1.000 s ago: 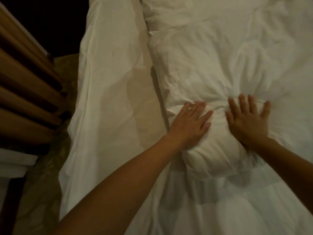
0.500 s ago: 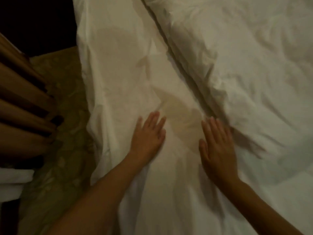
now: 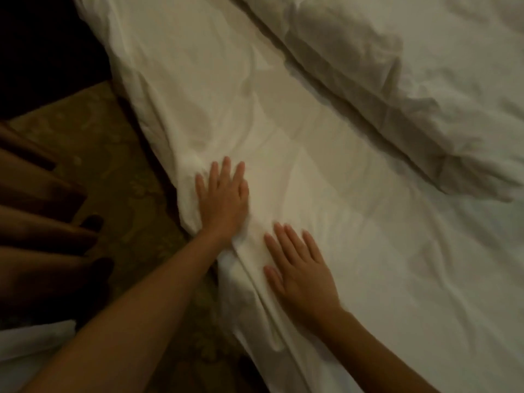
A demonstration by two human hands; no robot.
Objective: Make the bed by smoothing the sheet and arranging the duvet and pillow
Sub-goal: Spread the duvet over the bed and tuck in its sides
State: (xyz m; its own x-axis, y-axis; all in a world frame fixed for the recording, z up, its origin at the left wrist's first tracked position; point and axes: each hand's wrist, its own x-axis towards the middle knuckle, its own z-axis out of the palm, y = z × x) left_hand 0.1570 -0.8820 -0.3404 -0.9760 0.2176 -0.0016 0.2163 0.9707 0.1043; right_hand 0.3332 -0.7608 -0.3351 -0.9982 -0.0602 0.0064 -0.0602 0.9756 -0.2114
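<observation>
White cotton sheet (image 3: 354,228) lies under a person's right hand (image 3: 299,270), which presses flat beside a long fold, fingers straight and slightly apart. Just beyond, the left hand (image 3: 224,201) rests flat where the sheet drops toward the carpet (image 3: 119,171), fingers spread, gripping nothing. Wrinkles show across the sheet, so smoothing looks only partly done. Farther back, the duvet (image 3: 425,89) sits bunched along the far side, not yet spread. No pillow is clearly in view.
</observation>
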